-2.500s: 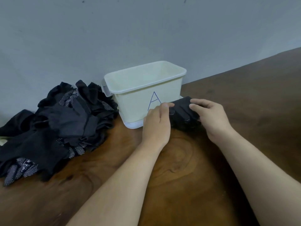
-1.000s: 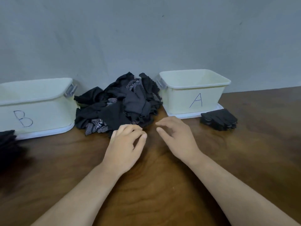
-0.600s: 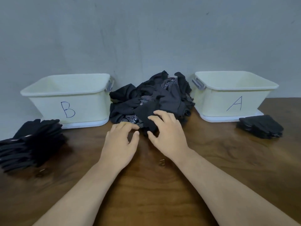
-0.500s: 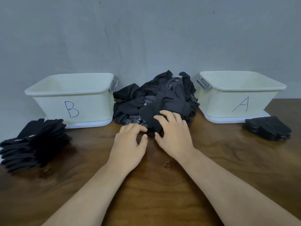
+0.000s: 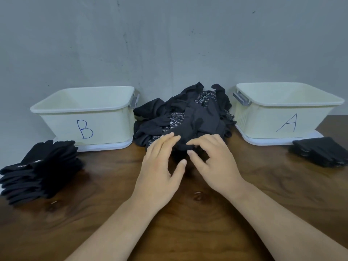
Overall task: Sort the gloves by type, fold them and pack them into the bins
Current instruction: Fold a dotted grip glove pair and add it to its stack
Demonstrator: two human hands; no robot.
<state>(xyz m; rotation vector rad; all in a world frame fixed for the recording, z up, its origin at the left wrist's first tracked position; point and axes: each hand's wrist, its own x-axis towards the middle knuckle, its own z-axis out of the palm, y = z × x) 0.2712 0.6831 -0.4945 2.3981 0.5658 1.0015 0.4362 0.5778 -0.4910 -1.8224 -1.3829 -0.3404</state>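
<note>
A heap of unsorted black gloves (image 5: 199, 113), some with white dotted palms, lies against the wall between two cream bins. Bin B (image 5: 105, 127) stands on the left and bin A (image 5: 263, 125) on the right; I see nothing inside either. My left hand (image 5: 160, 170) rests with straight fingers on the near edge of the heap. My right hand (image 5: 214, 162) pinches a plain black glove (image 5: 180, 146) at the front of the heap between thumb and forefinger.
A tall stack of folded black gloves (image 5: 37, 170) sits on the wooden table (image 5: 188, 213) in front of bin B. A smaller folded stack (image 5: 320, 153) lies in front of bin A. A grey wall rises right behind the bins.
Both hands left the folded stack beside bin A and moved left to the heap. My view swung left, bringing bin B into sight. My right hand's fingers closed on a glove.
</note>
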